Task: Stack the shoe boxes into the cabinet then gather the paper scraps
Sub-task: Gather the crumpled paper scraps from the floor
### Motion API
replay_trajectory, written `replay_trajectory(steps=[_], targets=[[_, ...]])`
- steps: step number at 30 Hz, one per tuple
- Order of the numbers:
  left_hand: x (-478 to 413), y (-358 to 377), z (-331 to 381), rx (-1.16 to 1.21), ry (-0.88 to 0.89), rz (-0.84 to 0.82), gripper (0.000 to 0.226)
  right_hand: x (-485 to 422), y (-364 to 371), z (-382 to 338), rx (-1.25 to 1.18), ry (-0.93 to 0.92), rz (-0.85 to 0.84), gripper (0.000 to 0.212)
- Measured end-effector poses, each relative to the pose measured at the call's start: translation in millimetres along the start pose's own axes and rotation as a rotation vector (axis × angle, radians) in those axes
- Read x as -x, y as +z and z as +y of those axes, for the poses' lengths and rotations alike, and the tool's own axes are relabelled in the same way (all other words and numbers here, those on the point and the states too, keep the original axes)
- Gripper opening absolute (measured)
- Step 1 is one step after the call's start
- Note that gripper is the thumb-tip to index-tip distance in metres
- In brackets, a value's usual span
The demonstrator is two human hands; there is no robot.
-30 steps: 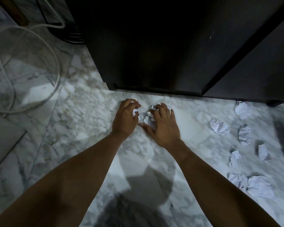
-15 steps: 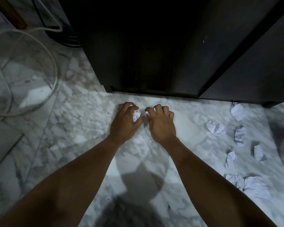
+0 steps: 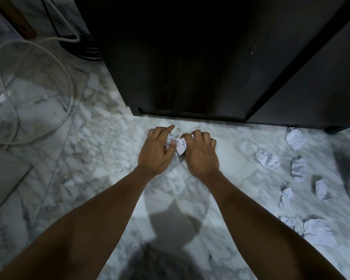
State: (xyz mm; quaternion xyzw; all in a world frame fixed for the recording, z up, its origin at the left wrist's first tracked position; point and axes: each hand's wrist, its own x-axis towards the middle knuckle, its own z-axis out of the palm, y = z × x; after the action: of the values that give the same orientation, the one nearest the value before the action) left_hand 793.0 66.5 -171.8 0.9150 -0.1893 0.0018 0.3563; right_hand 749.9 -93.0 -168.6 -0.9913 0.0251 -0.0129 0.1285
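Observation:
Both hands are down on the marble floor [image 3: 101, 142] just in front of the dark cabinet [image 3: 190, 67]. My left hand [image 3: 157, 151] curls round a crumpled white paper scrap [image 3: 171, 143], its index finger stretched forward. My right hand [image 3: 200, 151] grips another crumpled scrap [image 3: 181, 146] that shows between the two hands. The scraps touch each other. Several more crumpled paper scraps [image 3: 268, 159] lie scattered on the floor to the right. No shoe box is visible; the cabinet's inside is too dark to see.
A white cable [image 3: 69, 102] loops over the floor at the left, running back to a dark round base [image 3: 83, 51]. The open cabinet door [image 3: 311, 81] stands at the right. A grey mat edge [image 3: 6, 178] lies at the far left.
Both hands have drawn a little closer together with the scraps bunched between them. My left index finger has lifted and straightened. The camera has shifted slightly.

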Motion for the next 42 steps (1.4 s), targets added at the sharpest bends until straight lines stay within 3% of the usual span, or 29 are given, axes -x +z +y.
replay_trajectory(steps=[3, 12, 22, 24, 30, 34, 38, 42], targets=[[-0.4, 2.7, 0.5, -0.066, 0.004, -0.003, 0.065, 0.5, 3.2, 1.8, -0.005, 0.000, 0.011, 0.031], [-1.0, 12.5, -6.7, -0.136, 0.128, 0.066, 0.026, -0.3, 12.3, 4.8, -0.019, -0.029, 0.069, 0.023], [34.7, 10.8, 7.3, -0.044, 0.064, 0.085, 0.016, 24.3, 21.3, 6.0, -0.162, -0.084, 0.174, 0.020], [53.1, 10.7, 13.0, 0.022, 0.107, 0.131, 0.010, 44.2, 15.7, 3.9, -0.239, -0.051, 0.210, 0.025], [112.3, 13.6, 42.1, 0.178, -0.189, 0.120, 0.018, 117.9, 4.7, -8.2, -0.533, 0.210, 0.130, 0.040], [145.3, 7.5, 72.2, 0.241, -0.325, 0.147, 0.018, 164.1, -10.6, -4.4, -0.628, 0.412, 0.256, 0.044], [151.9, -14.0, 116.8, 0.324, -0.367, 0.152, 0.020, 195.4, -61.3, 1.4, -0.596, 0.442, 0.342, 0.032], [128.7, -36.9, 192.0, 0.449, -0.258, 0.153, 0.016, 200.1, -136.5, 31.3, -0.584, 0.475, 0.467, 0.020]])
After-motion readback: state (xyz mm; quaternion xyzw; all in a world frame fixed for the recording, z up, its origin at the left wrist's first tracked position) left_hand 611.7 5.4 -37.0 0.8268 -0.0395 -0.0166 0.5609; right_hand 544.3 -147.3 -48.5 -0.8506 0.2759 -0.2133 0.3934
